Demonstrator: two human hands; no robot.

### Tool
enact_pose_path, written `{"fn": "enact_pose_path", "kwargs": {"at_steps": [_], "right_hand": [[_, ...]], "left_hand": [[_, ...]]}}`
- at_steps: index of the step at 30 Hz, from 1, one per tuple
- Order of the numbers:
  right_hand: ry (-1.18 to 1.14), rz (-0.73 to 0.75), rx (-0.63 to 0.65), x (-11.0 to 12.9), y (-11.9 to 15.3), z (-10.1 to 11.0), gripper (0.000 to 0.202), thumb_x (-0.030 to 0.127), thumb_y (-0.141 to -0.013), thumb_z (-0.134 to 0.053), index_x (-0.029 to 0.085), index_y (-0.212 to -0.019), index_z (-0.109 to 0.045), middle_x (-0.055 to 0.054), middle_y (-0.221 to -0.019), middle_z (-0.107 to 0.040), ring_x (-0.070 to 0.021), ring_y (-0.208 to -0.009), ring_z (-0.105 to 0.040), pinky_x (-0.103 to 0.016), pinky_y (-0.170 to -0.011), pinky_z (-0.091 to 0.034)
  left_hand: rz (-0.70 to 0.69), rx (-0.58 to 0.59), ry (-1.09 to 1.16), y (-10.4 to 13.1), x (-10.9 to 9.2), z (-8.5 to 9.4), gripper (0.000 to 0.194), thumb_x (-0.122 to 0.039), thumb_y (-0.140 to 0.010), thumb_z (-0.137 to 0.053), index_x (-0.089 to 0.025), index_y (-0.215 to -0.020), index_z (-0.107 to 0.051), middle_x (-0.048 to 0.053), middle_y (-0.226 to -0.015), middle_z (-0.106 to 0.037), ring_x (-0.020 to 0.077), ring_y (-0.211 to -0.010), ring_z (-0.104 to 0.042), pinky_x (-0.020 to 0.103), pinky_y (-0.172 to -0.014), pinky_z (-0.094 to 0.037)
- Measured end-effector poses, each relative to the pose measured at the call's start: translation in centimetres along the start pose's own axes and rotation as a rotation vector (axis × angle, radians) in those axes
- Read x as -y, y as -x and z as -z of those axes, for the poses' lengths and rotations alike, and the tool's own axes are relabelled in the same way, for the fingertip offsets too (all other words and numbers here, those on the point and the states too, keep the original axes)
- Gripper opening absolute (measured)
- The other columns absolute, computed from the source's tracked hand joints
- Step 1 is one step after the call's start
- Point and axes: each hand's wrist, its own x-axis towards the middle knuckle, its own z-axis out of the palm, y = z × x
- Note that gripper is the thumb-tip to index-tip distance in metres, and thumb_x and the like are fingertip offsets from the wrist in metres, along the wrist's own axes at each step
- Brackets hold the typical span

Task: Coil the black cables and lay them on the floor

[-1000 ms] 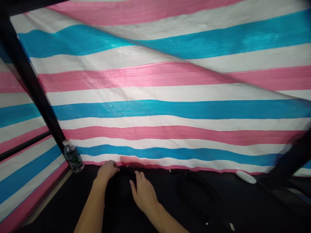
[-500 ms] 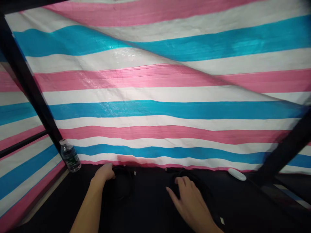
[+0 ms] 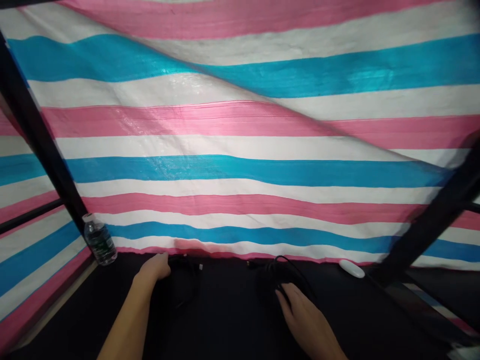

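Two coiled black cables lie on the black surface (image 3: 221,305). My left hand (image 3: 155,267) is closed at the left edge of the left cable (image 3: 194,272), and the fingertips are mostly out of sight. A pale metal plug (image 3: 200,267) shows at that cable's end. My right hand (image 3: 302,310) pinches a strand of the right cable (image 3: 283,258) between thumb and fingers. One loop of this cable rises against the striped sheet, and its plug (image 3: 248,263) points left. The dark coils blend into the surface, so their full shape is hard to make out.
A clear plastic bottle (image 3: 99,240) stands in the left back corner beside a black post (image 3: 52,160). A white computer mouse (image 3: 351,268) lies at the back right, near another dark post (image 3: 423,230). A pink, blue and white striped sheet (image 3: 243,172) hangs behind.
My right hand has gone from spread fingers over the right cable to a pinch on it, lower down. A cable loop now stands up. The view has shifted slightly right.
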Motion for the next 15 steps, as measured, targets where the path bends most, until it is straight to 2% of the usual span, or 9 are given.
{"fn": "enact_pose_path", "kwargs": {"at_steps": [4,8,10,13,15], "right_hand": [[-0.026,-0.208,-0.113,-0.9,-0.8,1.8,0.042,0.048,-0.098,-0.023,0.023,-0.108,-0.055,-0.014,-0.094,-0.073,-0.0313,-0.082,-0.072,-0.039,-0.068,-0.049],[-0.118,-0.268,-0.244,-1.9,-1.4,3.0,0.039,0.051,-0.098,-0.026,0.024,-0.105,-0.053,-0.014,-0.089,-0.071,-0.0303,-0.079,-0.071,-0.037,-0.067,-0.049],[-0.140,-0.226,-0.185,-2.0,-1.3,2.8,0.040,0.055,-0.097,-0.030,0.024,-0.099,-0.055,-0.013,-0.090,-0.072,-0.0285,-0.079,-0.071,-0.036,-0.068,-0.050],[-0.061,-0.139,-0.023,-1.6,-0.7,1.6,0.041,0.062,-0.089,-0.050,0.023,-0.094,-0.063,-0.013,-0.097,-0.073,-0.0297,-0.086,-0.071,-0.036,-0.069,-0.051],[0.000,-0.077,0.043,-1.3,-0.4,0.8,0.036,0.057,-0.087,-0.054,0.023,-0.089,-0.066,-0.013,-0.100,-0.073,-0.0299,-0.088,-0.071,-0.036,-0.070,-0.051]], "left_hand": [[-0.003,0.062,-0.024,0.5,-0.5,0.4,0.037,-0.036,-0.095,-0.065,-0.018,-0.127,-0.060,0.010,-0.128,-0.063,0.0251,-0.109,-0.065,0.045,-0.091,-0.057],[0.003,0.080,-0.051,1.4,-1.4,1.3,0.038,-0.036,-0.095,-0.064,-0.018,-0.128,-0.060,0.010,-0.129,-0.062,0.0250,-0.109,-0.064,0.046,-0.091,-0.057],[0.002,0.078,-0.062,2.1,-1.9,1.9,0.038,-0.037,-0.095,-0.064,-0.018,-0.128,-0.060,0.010,-0.129,-0.062,0.0250,-0.109,-0.064,0.046,-0.091,-0.057],[-0.015,0.058,-0.070,3.3,-2.6,2.9,0.037,-0.038,-0.095,-0.064,-0.017,-0.126,-0.061,0.010,-0.127,-0.063,0.0245,-0.108,-0.065,0.047,-0.091,-0.056],[-0.036,0.037,-0.071,4.1,-3.1,3.6,0.036,-0.037,-0.096,-0.062,-0.016,-0.125,-0.061,0.011,-0.127,-0.064,0.0253,-0.109,-0.065,0.046,-0.093,-0.055]]}}
